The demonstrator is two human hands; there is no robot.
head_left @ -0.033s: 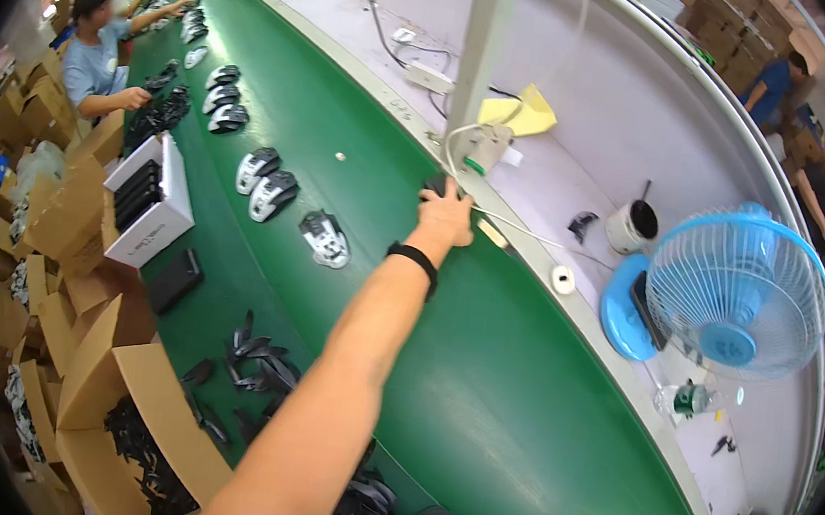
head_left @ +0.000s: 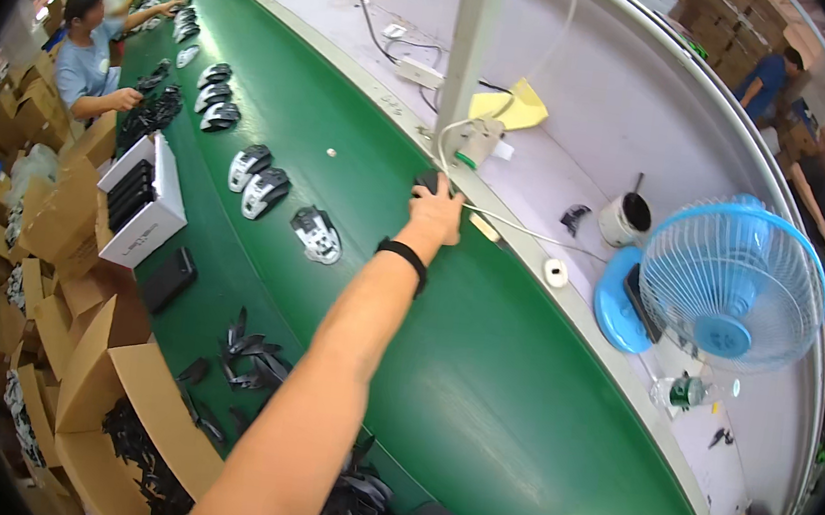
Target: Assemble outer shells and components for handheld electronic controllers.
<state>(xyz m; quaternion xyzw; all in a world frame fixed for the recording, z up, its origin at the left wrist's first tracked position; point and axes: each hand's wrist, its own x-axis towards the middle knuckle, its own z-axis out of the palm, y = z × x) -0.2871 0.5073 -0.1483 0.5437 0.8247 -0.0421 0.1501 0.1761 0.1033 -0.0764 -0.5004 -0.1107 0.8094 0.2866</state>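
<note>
Right hand (head_left: 434, 215) stretched across green belt (head_left: 482, 365), fingers curled on dark part (head_left: 427, 180) at belt's far edge, beside post (head_left: 471, 53). Left hand out of view. Risks: white cable (head_left: 526, 231) just beside wrist may snag; overreach weakens grip, part may slip onto belt.

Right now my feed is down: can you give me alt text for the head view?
One bare arm stretches across a green conveyor belt, its hand resting on a small dark object at the belt's far edge. Black-and-white computer mice lie on the belt to the left; a blue desk fan stands on the white bench to the right.
</note>
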